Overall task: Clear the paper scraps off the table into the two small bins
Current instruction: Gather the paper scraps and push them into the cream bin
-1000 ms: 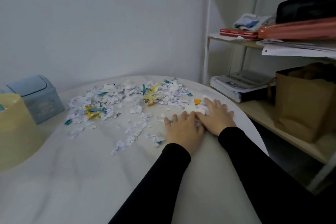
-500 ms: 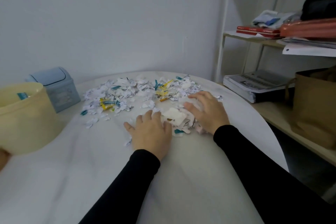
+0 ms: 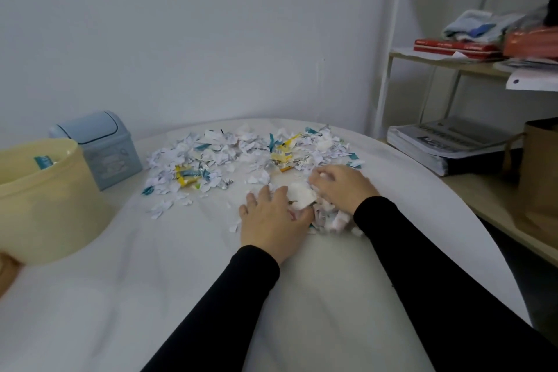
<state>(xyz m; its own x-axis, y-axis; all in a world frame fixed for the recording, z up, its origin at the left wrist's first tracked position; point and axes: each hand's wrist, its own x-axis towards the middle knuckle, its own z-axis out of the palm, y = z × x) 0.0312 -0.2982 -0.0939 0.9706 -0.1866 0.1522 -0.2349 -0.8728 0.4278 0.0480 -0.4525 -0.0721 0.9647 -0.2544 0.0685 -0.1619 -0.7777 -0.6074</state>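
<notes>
Small heap of white torn paper scraps (image 3: 305, 198) lies between left hand (image 3: 271, 220) and right hand (image 3: 341, 186); fingers seemingly flat, cupping. Cream round plastic bin (image 3: 45, 205) far left, nearer left hand.

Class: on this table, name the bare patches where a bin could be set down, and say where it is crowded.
Bare: the near table between the cream bin and the left hand; also the right edge beyond the right hand. Crowded: the scrap pile across the far half, and the scraps bunched between both hands. The blue lidded bin fills the far left.
</notes>
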